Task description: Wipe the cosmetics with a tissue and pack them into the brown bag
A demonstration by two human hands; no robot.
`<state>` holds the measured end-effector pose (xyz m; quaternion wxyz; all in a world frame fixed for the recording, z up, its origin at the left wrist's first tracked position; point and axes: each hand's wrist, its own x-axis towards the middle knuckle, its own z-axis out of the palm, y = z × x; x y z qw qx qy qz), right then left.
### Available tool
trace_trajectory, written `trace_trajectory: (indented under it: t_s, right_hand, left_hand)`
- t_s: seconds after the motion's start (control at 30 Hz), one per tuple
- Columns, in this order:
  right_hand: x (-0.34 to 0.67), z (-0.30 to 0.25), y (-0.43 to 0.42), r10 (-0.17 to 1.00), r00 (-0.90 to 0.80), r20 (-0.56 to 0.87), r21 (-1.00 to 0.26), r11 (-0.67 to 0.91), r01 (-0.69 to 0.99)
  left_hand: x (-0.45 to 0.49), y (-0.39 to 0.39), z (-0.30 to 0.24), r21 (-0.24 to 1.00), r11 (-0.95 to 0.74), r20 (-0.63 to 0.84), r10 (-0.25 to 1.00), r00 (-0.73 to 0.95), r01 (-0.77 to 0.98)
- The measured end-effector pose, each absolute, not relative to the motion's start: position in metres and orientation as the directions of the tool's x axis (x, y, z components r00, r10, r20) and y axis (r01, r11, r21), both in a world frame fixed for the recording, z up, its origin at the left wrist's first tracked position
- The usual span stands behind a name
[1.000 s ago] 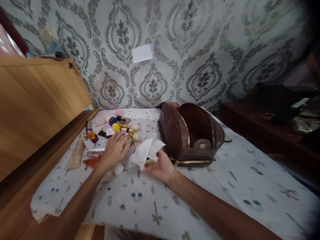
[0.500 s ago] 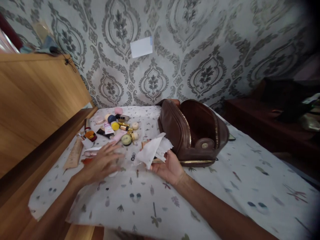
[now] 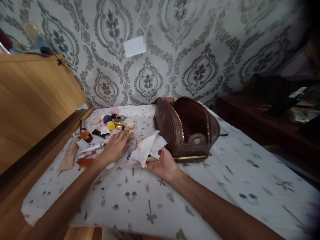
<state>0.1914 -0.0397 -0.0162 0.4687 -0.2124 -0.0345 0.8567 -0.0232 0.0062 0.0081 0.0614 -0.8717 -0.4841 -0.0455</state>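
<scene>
My right hand [image 3: 163, 165] is closed around a crumpled white tissue [image 3: 146, 149]. Some small items show beneath the tissue, but I cannot make out what they are. My left hand [image 3: 115, 146] reaches palm down over the cosmetics, its fingers stretched out and covering the spot of a green-lidded jar. Close to its fingertips are a small cream-coloured pot [image 3: 130, 125] and gold tubes [image 3: 121, 127]. Beyond my right hand stands a brown leather bag [image 3: 165, 125], unzipped, with its dark inside showing.
Around the left hand lie a yellow round item [image 3: 110, 125], a pink sponge [image 3: 114, 111], a beige tube [image 3: 69, 155] and an orange item [image 3: 85, 162]. A wooden panel [image 3: 37, 100] borders the left side. A patterned wall [image 3: 147, 80] rises behind the printed cloth [image 3: 140, 213].
My left hand has moved forward and right over the cosmetics, covering the green-lidded jar. My right hand still holds the tissue beside the bag. The view has shifted slightly right.
</scene>
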Motion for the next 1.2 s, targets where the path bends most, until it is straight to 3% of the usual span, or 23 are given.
trace_trajectory:
  t_s: [0.37, 0.57, 0.9, 1.0, 1.13, 1.2]
  right_hand:
    - [0.192, -0.013, -0.04, 0.802, -0.431, -0.414, -0.231, -0.551, -0.802]
    - [0.193, -0.013, -0.039, 0.79, -0.472, -0.392, -0.243, -0.584, -0.775]
    - [0.196, -0.016, -0.037, 0.792, -0.505, -0.342, -0.249, -0.595, -0.764]
    - [0.196, -0.018, -0.037, 0.801, -0.515, -0.306, -0.277, -0.592, -0.756]
    - [0.195, -0.02, -0.038, 0.806, -0.506, -0.308, -0.287, -0.586, -0.758]
    - [0.194, -0.02, -0.039, 0.816, -0.5, -0.291, -0.292, -0.574, -0.765]
  left_hand:
    - [-0.025, 0.043, 0.02, 0.002, -0.42, -0.036, 0.907, 0.42, 0.907]
    - [-0.028, 0.061, 0.023, 0.111, -0.376, -0.079, 0.919, 0.386, 0.92]
    - [-0.031, 0.101, 0.021, 0.394, -0.412, -0.201, 0.834, 0.514, 0.822]
    - [-0.028, 0.1, 0.018, 0.369, -0.401, -0.141, 0.868, 0.477, 0.839]
    - [-0.018, 0.071, 0.023, 0.275, -0.382, 0.069, 0.923, 0.378, 0.882]
    - [-0.008, 0.044, 0.026, 0.29, -0.428, 0.169, 0.903, 0.395, 0.856]
